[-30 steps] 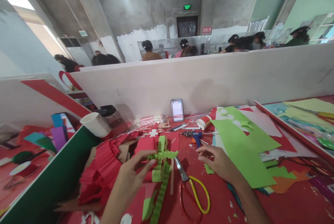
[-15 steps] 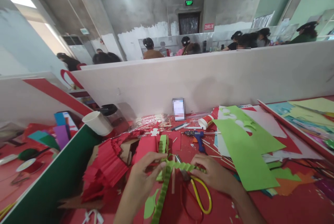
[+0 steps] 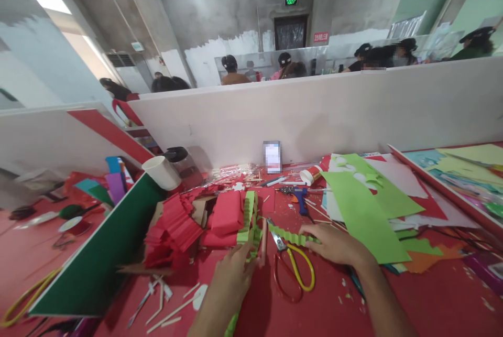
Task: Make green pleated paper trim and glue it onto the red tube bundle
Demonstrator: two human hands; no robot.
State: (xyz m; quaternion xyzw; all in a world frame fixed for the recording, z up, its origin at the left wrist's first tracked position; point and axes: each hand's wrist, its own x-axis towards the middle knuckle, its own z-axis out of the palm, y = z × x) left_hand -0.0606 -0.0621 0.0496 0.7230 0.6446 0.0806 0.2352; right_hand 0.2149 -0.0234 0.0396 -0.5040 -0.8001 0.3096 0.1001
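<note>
Near the middle of the red table, my left hand (image 3: 237,269) is closed around part of a pleated green paper strip (image 3: 244,221), beside a thin wooden stick (image 3: 264,242). My right hand (image 3: 328,242) pinches the right end of a pleated green strip (image 3: 288,236). Between my hands lie scissors (image 3: 301,269) with one yellow and one red handle, their blades pointing up to the strip. How the strips join under my left fingers is hidden.
Folded red paper (image 3: 173,232) lies left, by a green board (image 3: 102,242). A blue glue gun (image 3: 301,199) and green sheets (image 3: 363,216) are at the right. A phone (image 3: 272,157) leans on the white partition (image 3: 314,111). People sit beyond it.
My left hand has moved down and closed over the strip, away from the crosswise piece. My right hand still holds its end, slightly farther right. The view has shifted a little.
</note>
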